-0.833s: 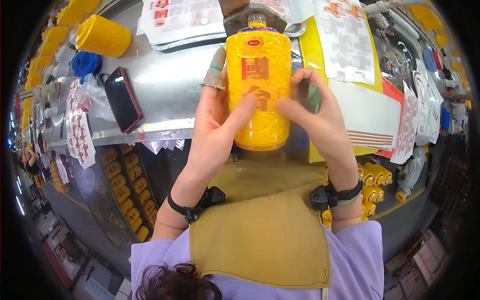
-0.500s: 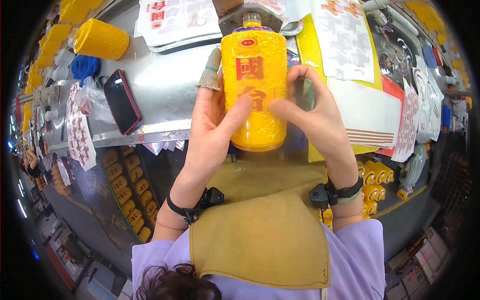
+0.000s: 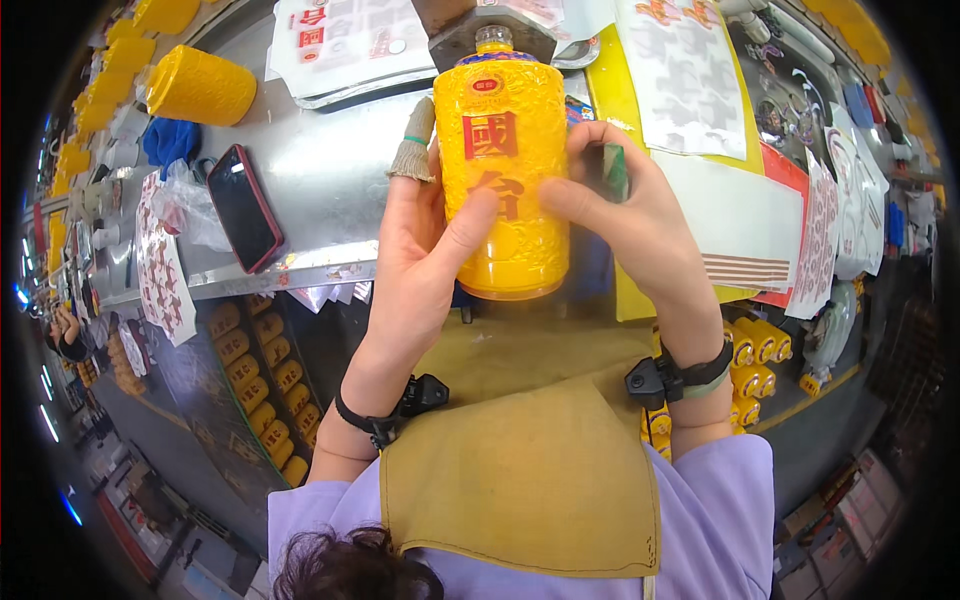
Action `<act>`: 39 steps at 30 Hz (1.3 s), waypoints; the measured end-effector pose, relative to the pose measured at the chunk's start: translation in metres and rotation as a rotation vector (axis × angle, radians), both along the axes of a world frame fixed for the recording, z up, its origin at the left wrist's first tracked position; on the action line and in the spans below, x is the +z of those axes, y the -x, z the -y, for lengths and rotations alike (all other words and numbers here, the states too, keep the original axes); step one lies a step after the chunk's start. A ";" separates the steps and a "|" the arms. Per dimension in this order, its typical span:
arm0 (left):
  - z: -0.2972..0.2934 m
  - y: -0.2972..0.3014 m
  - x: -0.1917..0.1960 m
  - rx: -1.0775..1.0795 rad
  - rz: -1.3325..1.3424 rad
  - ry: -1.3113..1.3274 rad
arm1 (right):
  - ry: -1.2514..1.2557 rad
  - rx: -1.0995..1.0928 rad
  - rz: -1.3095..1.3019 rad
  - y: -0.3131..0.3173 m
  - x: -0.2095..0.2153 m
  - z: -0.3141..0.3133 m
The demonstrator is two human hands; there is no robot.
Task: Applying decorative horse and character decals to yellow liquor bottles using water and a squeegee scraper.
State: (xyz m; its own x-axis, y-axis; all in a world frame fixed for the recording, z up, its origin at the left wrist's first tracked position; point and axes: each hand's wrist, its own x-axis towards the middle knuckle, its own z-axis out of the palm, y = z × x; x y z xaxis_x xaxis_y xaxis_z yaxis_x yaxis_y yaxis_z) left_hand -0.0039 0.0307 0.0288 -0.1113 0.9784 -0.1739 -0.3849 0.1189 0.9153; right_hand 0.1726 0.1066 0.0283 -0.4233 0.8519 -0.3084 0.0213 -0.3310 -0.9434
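A yellow embossed bottle with large red characters and a clear neck stands upright between my hands. My left hand grips its left side, thumb pressed on the front near the lower red character. A grey cloth cover with a green band sheathes my left index finger. My right hand curls at the bottle's right side, with the thumb tip at the front edge and the index finger bent toward the back. Something small and green shows inside the right hand's curl; whether it is held or worn I cannot make out.
Behind the bottle's neck is a dark metal block. A phone, blue cloth and another yellow bottle lie on the metal bench to the left. Sticker sheets lie right; crates of bottles stand below.
The bottle and both hands have shifted slightly left. The right hand has turned a little, so more of the green piece shows, and its thumb has moved slightly.
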 end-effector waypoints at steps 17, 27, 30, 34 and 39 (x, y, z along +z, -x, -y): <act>-0.010 -0.015 0.009 0.033 -0.197 0.073 | -0.070 -0.026 0.050 0.005 -0.003 0.000; -0.008 -0.016 0.010 0.002 -0.286 0.070 | -0.054 -0.045 0.020 0.004 -0.004 0.000; -0.010 -0.016 0.012 0.027 -0.173 0.056 | -0.057 -0.036 0.015 0.003 -0.003 0.001; -0.011 -0.015 0.010 0.018 -0.125 0.045 | -0.007 -0.033 -0.018 0.002 -0.002 0.001; -0.011 -0.015 0.009 0.006 -0.206 0.074 | -0.016 -0.053 -0.095 -0.007 0.006 -0.003</act>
State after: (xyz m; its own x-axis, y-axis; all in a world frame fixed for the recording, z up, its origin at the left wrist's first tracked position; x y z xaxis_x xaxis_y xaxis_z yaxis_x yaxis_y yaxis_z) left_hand 0.0110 0.0415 0.0376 -0.1581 0.9631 -0.2180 -0.1919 0.1866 0.9635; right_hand 0.1792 0.1100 0.0340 -0.4046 0.8782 -0.2549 -0.0858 -0.3139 -0.9456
